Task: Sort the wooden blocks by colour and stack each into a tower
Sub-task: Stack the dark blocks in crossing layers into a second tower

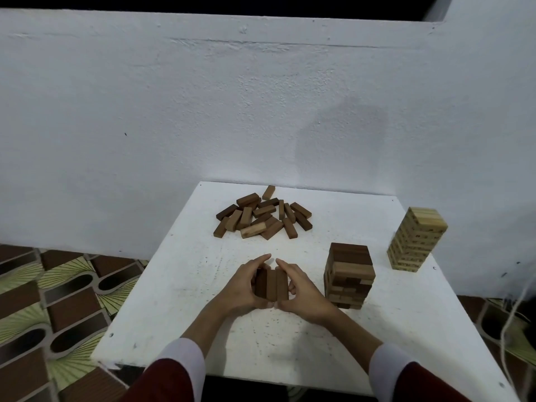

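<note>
The white wall (203, 111) filled most of my view, its top edge cut off by a dark strip. Below it stood the white worktop (179, 285), speckled with small marks, its near edge partly hidden behind my sleeves (406, 378). The patterned floor (43, 300) showed to the left and, less clearly, to the right, where some pale cords (510, 323) hung blurred at the frame's edge.

At the far right of the worktop stood the pale tower (417, 237), its upper part slightly smeared. Nearer the middle stood the brown tower (349, 275), darker in its top layers and lighter lower down; I could not count its layers. Toward the back lay the loose pile (262, 217) of brown blocks, overlapping so that some were half covered, with one paler block (253, 230) at its front.

My left hand (243, 287) and right hand (304, 291) cupped a small stack of blocks (272, 284) between them, fingers curled round its sides. Three dark blocks lay side by side on top; whatever lay beneath was hidden by my palms.
</note>
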Available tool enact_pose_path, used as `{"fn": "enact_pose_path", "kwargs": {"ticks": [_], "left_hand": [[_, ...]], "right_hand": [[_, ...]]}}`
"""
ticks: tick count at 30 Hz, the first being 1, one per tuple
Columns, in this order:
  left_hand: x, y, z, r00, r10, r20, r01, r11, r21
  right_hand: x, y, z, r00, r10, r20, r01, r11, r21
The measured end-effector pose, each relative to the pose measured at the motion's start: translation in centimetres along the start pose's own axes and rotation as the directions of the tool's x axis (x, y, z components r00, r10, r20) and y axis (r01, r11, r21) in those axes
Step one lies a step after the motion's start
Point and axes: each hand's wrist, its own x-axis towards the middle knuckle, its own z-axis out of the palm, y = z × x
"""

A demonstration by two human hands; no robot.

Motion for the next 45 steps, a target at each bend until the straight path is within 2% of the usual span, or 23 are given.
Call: {"fn": "enact_pose_path", "kwargs": {"ticks": [32, 41, 45], "left_hand": [[-0.1, 0.5, -0.4, 0.997, -0.053, 0.05, 0.056, 0.997, -0.048], [0.0, 1.9, -1.3, 0.997, -0.057, 0.053, 0.056, 0.998, 0.015], [0.0, 3.8, -3.4, 1.0, 0.013, 0.016, -0.013, 1.0, 0.003]], "right_hand": [[0.0, 0.1, 0.5, 0.999, -0.019, -0.04, 0.019, 1.0, -0.015], [0.4, -0.9, 0.3, 0.999, 0.001, -0.033, -0.002, 0.999, -0.046], [0.5, -3.7, -0.6, 0.99, -0.066, -0.123, 0.056, 0.995, -0.081]]}}
